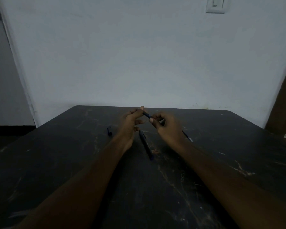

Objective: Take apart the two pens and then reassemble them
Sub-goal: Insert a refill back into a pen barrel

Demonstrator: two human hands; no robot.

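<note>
The left hand (pixel 130 119) pinches the far end of a dark barrel (pixel 146 114) and the right hand (pixel 168 128) pinches its near end, above the table (pixel 73 162). A whole pen (pixel 146 146) lies between the wrists, a cap (pixel 109 131) to the left, and a thin refill (pixel 188 137) just right of the right hand

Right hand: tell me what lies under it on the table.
A thin pen part pokes out from beneath the right hand, lying on the dark table. Only its light-tipped end shows; the rest is covered by the hand.
</note>
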